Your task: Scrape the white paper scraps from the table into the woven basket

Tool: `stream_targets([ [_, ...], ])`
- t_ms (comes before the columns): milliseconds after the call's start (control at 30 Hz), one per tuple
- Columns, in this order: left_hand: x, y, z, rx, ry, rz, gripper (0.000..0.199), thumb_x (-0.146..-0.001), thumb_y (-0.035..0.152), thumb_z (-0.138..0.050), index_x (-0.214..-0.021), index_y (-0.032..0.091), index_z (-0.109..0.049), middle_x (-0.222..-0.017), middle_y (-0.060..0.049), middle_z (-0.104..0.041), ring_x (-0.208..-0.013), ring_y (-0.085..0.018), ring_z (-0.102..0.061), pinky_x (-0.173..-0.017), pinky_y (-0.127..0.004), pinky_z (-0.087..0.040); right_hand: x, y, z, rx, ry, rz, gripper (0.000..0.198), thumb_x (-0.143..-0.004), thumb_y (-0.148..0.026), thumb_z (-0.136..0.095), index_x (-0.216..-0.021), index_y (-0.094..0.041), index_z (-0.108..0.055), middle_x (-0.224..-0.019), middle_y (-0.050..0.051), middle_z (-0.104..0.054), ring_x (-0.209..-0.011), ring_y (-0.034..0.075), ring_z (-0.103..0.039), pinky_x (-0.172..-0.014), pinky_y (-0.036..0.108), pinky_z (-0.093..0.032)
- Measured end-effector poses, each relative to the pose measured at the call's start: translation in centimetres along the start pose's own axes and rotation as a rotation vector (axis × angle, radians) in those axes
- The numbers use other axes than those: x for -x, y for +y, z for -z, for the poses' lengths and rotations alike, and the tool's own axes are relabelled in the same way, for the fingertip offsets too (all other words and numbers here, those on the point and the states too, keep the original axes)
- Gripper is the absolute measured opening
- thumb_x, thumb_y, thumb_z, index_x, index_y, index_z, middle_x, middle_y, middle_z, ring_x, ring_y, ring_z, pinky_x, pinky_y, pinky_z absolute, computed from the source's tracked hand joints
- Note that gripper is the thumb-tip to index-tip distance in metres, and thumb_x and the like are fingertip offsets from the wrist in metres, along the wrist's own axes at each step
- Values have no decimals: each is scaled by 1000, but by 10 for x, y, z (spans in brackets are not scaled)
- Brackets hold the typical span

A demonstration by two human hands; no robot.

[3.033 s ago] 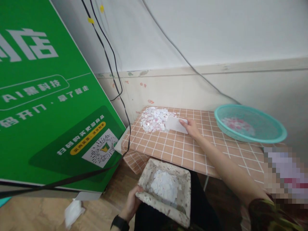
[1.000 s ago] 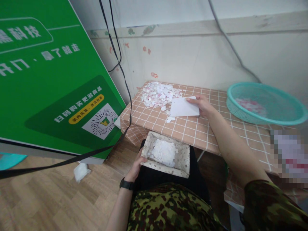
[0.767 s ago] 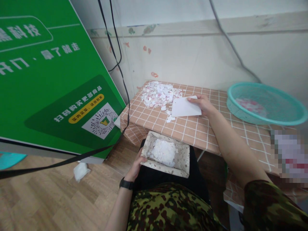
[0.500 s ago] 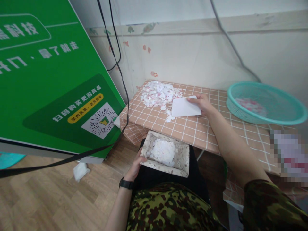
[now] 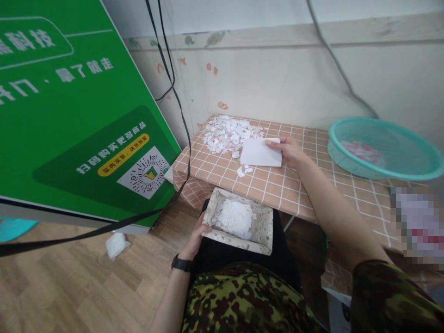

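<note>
My right hand [image 5: 288, 149] grips a white card [image 5: 261, 153] by its right side, low over the table. Left of the card lies a pile of torn paper scraps [image 5: 225, 134], white with some pink. A few loose paper bits [image 5: 244, 170] rest just below the card's lower edge. My left hand [image 5: 200, 232] is closed on the left end of a patterned rectangular box [image 5: 262, 233], which sits at my lap below the table edge. White paper scraps [image 5: 236, 217] are heaped inside the box.
The brown checked tablecloth [image 5: 291, 187] covers the table against the wall. A turquoise basket [image 5: 385, 171] with pinkish scraps stands at the right. A large green panel [image 5: 86, 115] fills the left side, with a black strap [image 5: 145, 215] hanging before it. A white wad [image 5: 117, 245] lies on the floor.
My right hand has moved the card slightly left, closer to the scrap pile. Some loose bits near its lower edge have shifted. The left hand and box stay in place.
</note>
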State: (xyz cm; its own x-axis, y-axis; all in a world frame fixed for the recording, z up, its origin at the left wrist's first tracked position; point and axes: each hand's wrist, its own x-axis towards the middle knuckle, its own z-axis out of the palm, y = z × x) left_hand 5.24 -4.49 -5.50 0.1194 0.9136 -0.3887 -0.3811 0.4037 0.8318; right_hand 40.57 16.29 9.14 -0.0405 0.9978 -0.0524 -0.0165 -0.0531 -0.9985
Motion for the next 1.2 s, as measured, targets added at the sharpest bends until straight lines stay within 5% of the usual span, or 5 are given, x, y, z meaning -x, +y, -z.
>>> stream_targets([
  [833, 1, 0, 0, 6, 53, -20, 52, -61, 18, -69, -113, 17, -74, -110, -7, -78, -111, -37, -65, -99, -45, -44, 5, -14, 19, 49, -63, -161, 39, -55, -36, -91, -80, -17, -68, -77, 12, -75, -61, 23, -68, -52, 37, -58],
  [1200, 0, -4, 4, 2, 51, 2, 37, -63, 18, -69, -99, 18, -77, -103, -7, -79, -111, -36, -64, -100, -44, -44, 5, -16, 21, 73, -22, -106, 38, -56, -39, -89, -80, -18, -69, -74, 12, -74, -61, 27, -69, -55, 42, -59],
])
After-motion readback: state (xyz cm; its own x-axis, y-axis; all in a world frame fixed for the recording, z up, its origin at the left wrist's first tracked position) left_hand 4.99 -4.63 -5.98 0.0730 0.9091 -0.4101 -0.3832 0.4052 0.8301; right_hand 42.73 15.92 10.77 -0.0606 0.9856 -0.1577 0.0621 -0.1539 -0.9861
